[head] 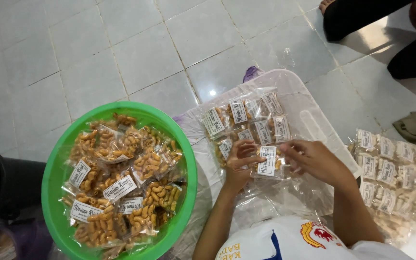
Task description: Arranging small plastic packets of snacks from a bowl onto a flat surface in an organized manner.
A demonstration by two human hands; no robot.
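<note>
Two hands on one snack packet (267,162), a clear pack with a white label, held over the clear plastic tray (314,103). Left hand (239,166) pinches its left edge, fingers closed on it; right hand (314,161) grips the right edge. More labelled packets (246,120) lie in rows in the tray just behind. Green basin (54,192) at left, full of curly fried snack packets (121,183). Another packet pile (396,178) on the floor at right.
</note>
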